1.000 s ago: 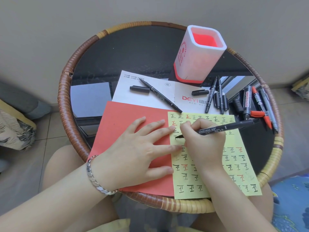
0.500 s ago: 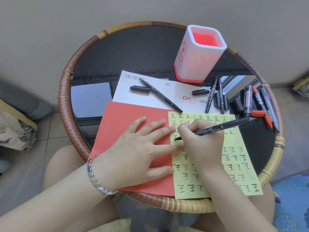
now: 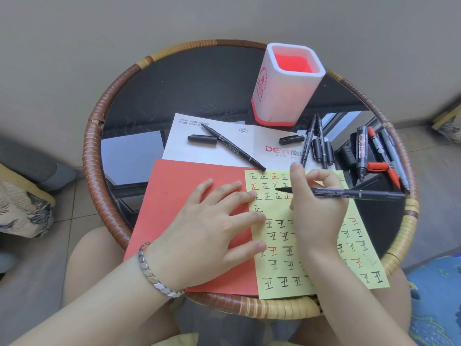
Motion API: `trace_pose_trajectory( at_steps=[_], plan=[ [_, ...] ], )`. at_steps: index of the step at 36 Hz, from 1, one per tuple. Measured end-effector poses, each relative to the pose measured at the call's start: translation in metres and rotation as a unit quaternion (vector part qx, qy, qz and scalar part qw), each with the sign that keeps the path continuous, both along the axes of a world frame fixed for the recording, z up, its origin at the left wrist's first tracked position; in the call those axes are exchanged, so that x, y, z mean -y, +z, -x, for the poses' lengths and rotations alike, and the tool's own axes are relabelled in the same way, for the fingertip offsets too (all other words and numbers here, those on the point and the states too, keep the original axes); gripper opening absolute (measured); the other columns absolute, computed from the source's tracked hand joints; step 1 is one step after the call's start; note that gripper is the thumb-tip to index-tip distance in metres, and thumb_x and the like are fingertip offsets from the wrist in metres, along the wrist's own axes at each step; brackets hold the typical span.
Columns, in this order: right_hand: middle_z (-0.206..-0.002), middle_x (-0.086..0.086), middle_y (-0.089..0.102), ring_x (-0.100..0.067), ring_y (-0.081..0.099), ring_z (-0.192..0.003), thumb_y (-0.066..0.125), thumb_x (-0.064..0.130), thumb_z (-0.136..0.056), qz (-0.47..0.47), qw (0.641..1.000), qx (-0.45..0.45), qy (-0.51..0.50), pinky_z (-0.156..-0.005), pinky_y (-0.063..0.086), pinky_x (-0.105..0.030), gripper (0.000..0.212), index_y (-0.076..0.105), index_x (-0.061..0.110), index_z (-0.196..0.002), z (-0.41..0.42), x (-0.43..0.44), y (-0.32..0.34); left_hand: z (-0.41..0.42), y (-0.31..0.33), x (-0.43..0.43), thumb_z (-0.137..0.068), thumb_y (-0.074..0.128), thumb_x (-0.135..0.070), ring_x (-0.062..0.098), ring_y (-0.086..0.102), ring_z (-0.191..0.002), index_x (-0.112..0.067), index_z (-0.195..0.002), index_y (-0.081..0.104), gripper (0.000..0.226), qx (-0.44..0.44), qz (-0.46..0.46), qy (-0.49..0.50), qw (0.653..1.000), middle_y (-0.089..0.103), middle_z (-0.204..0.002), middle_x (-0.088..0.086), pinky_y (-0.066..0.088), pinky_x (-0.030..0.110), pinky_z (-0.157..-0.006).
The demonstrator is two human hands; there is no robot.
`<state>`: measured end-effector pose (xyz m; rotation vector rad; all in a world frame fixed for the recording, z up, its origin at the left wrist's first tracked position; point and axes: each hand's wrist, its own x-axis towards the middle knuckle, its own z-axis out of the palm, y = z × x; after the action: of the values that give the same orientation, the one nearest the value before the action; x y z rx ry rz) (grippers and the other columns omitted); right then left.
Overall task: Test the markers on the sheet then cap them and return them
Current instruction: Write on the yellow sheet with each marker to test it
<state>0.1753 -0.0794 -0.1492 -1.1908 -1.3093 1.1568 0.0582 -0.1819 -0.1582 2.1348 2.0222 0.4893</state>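
Ink is the worry here. The right hand pinches a black marker between thumb and fingers, uncapped, with its tip low over the upper rows of the yellow sheet. Whether the tip touches the paper I cannot tell. The left hand lies flat with fingers spread. Its palm is on the red sheet and its fingertips reach onto the yellow one's left edge, pinning it.

The heel of the writing hand sits over marks in the middle of the sheet, so fresh strokes could smear if it drags. The yellow sheet runs out onto the near rim at the bottom of the frame. If the flat hand lifted, I reckon the paper could skid under the pen. A second marker lies uncapped on the white leaflet above the red sheet, its cap just beside it, and may dry out if left.

All this sits on a round table with a dark glass top and a woven cane rim. A white-and-red pen pot stands upright at upper right of centre, with no pens showing in it. A cluster of markers lies near the right edge. A plain wall fills the top of the frame, and tiled floor shows at lower left.
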Motion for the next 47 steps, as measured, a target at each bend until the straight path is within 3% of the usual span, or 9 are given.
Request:
trace_pose_trajectory(
  at_steps=[7,11,16,20,25,28,32,39,47],
  plan=[
    [-0.058,0.009,0.058,0.001,0.048,-0.047,0.065,0.027,-0.081,0.033,0.997,-0.024,0.063,-0.048,0.040,-0.009,0.018,0.054,0.017,-0.071,-0.006,0.000,0.006,-0.015,0.001,-0.021,-0.074,0.040,-0.060,0.017,0.048,-0.105,-0.017,-0.121,0.055,0.065,0.042,-0.041,0.090,0.994,0.059,-0.105,-0.002,0.035,0.043,-0.101],
    [-0.083,0.008,0.069,0.002,0.059,-0.069,0.047,0.034,-0.084,0.000,0.990,0.014,0.140,-0.062,0.047,-0.012,0.020,0.063,0.027,-0.093,-0.023,-0.006,0.011,-0.016,-0.004,-0.026,-0.070,0.044,-0.060,0.014,0.035,-0.110,-0.018,-0.115,0.060,0.063,0.058,-0.037,0.090,0.994,0.056,-0.116,0.001,0.018,0.038,-0.102],
    [-0.066,0.008,0.055,0.000,0.050,-0.058,0.049,0.025,-0.087,-0.110,0.961,0.159,0.199,-0.056,0.042,-0.012,0.006,0.049,0.030,-0.084,-0.060,-0.022,0.020,-0.012,-0.003,-0.029,-0.063,0.021,-0.073,-0.008,0.003,-0.132,-0.036,-0.134,0.035,0.081,0.043,0.019,0.091,0.995,0.022,-0.144,-0.024,-0.009,0.026,-0.109],
    [-0.090,0.013,0.059,0.005,0.055,-0.084,0.059,0.011,-0.086,-0.186,0.911,0.282,0.236,-0.073,0.042,-0.005,0.024,0.052,0.032,-0.094,-0.088,-0.046,0.020,-0.013,-0.003,-0.029,-0.062,0.019,-0.074,-0.014,-0.003,-0.127,-0.039,-0.134,0.033,0.082,0.041,0.024,0.091,0.995,0.010,-0.136,-0.034,-0.010,0.025,-0.109],
    [-0.110,0.013,0.045,0.013,0.041,-0.104,0.066,0.020,-0.078,-0.173,0.885,0.360,0.239,-0.085,0.035,-0.004,0.053,0.048,0.023,-0.128,-0.110,-0.070,0.031,-0.015,-0.005,-0.028,-0.068,0.033,-0.069,-0.006,0.013,-0.131,-0.032,-0.128,0.047,0.072,0.055,-0.005,0.090,0.994,0.033,-0.140,-0.021,-0.002,0.027,-0.109],
    [-0.094,0.010,0.051,0.010,0.047,-0.078,0.056,0.019,-0.086,-0.168,0.899,0.357,0.188,-0.071,0.037,-0.003,0.035,0.057,0.017,-0.121,-0.108,-0.084,0.039,-0.016,-0.007,-0.028,-0.071,0.038,-0.066,-0.001,0.019,-0.129,-0.029,-0.124,0.051,0.066,0.048,-0.015,0.087,0.995,0.042,-0.137,-0.017,0.005,0.029,-0.108],
    [-0.091,0.003,0.054,0.003,0.045,-0.070,0.051,0.015,-0.091,-0.184,0.893,0.385,0.145,-0.080,0.040,-0.022,0.024,0.065,0.013,-0.111,-0.094,-0.100,0.043,-0.018,-0.005,-0.029,-0.071,0.038,-0.065,0.003,0.029,-0.130,-0.030,-0.123,0.052,0.064,0.042,-0.011,0.093,0.995,0.045,-0.136,-0.016,0.007,0.029,-0.107],
    [-0.099,-0.004,0.056,-0.019,0.055,-0.085,0.048,0.022,-0.091,-0.163,0.849,0.477,0.157,-0.086,0.048,-0.039,0.025,0.065,0.018,-0.109,-0.062,-0.116,0.028,-0.019,-0.004,-0.029,-0.069,0.033,-0.068,-0.002,0.018,-0.133,-0.033,-0.129,0.045,0.070,0.048,-0.006,0.100,0.994,0.033,-0.141,-0.021,-0.001,0.029,-0.110],
    [-0.101,-0.008,0.064,-0.025,0.056,-0.100,0.047,0.021,-0.090,-0.163,0.851,0.488,0.109,-0.084,0.046,-0.032,0.024,0.067,0.019,-0.103,-0.071,-0.124,0.036,-0.018,-0.002,-0.029,-0.066,0.023,-0.071,-0.005,0.008,-0.133,-0.036,-0.133,0.037,0.076,0.039,0.008,0.100,0.994,0.024,-0.144,-0.024,-0.006,0.027,-0.110]
  ],
)
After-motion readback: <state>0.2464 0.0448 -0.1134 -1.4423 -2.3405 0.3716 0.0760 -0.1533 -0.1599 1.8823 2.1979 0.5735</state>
